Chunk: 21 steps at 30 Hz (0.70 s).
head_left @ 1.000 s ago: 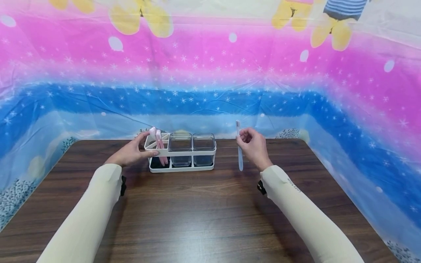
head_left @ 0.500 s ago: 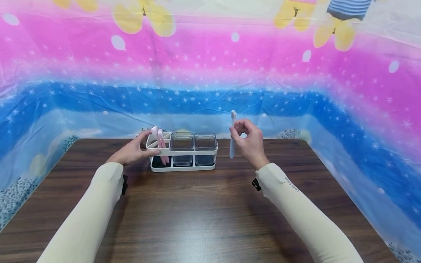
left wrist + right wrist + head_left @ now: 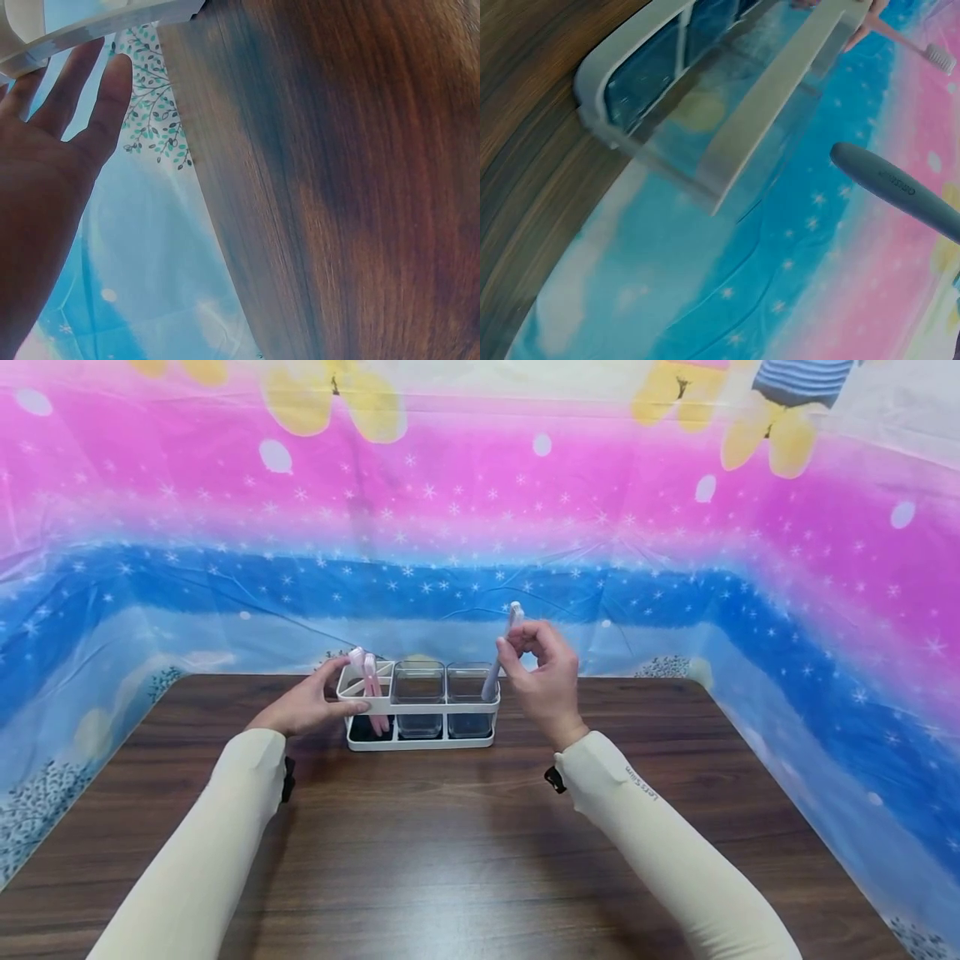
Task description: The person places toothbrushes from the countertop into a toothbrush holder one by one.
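Observation:
A white toothbrush holder (image 3: 420, 742) stands at the table's far middle, with two clear cups (image 3: 417, 687) in it. Two pink toothbrushes (image 3: 369, 681) lean in its left compartment. My left hand (image 3: 341, 687) holds the holder's left end, thumb on the front rail. In the left wrist view its fingers (image 3: 105, 90) lie fairly straight against the holder's white rim (image 3: 97, 22). My right hand (image 3: 513, 647) pinches a blue-grey toothbrush (image 3: 495, 670), bristles up, tilted, its lower end at the right cup (image 3: 468, 687). The right wrist view shows the toothbrush handle (image 3: 900, 191) beside the holder (image 3: 727, 142).
The brown wooden table (image 3: 450, 843) stretches toward me in front of the holder. A pink and blue starry plastic sheet (image 3: 480, 527) hangs close behind and along both sides of the table. Both arms wear cream sleeves (image 3: 660, 843).
My right hand has carried the toothbrush left and upward, from the table's right of the holder to over the right cup, tilting it. My left hand has stayed on the holder.

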{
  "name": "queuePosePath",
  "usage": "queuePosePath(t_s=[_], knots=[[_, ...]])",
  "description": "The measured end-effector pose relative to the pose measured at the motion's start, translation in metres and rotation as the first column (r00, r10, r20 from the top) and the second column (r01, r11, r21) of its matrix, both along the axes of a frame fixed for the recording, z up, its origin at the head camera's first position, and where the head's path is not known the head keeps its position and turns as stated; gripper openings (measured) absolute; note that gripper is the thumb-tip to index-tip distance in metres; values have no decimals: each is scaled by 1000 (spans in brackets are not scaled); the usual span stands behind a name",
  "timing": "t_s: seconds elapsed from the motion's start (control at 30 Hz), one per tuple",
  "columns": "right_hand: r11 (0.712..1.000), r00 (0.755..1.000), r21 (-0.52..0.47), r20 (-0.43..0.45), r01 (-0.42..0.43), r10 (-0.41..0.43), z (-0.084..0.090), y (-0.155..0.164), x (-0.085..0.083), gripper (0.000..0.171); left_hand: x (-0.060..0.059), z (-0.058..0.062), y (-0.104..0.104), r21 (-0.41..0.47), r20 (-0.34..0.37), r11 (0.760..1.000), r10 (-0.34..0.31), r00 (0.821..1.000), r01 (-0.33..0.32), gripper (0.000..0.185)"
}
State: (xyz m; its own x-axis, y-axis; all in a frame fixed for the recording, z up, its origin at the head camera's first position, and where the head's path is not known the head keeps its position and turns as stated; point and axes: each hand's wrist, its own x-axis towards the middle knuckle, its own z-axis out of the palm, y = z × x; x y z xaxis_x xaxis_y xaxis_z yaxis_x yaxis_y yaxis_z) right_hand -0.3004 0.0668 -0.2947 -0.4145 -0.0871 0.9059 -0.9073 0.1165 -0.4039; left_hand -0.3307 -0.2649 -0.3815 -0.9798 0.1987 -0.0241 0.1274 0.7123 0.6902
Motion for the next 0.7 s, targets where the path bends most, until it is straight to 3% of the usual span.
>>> queuePosePath(t_s=[0.37, 0.7], knots=[[996, 997, -45, -13, -76, 75, 5, -31, 13, 12, -2, -1, 0, -2, -13, 1000, 3, 1000, -3, 105], [990, 990, -47, -46, -132, 130, -13, -60, -4, 10, -2, -2, 0, -5, -10, 1000, 8, 1000, -8, 106]])
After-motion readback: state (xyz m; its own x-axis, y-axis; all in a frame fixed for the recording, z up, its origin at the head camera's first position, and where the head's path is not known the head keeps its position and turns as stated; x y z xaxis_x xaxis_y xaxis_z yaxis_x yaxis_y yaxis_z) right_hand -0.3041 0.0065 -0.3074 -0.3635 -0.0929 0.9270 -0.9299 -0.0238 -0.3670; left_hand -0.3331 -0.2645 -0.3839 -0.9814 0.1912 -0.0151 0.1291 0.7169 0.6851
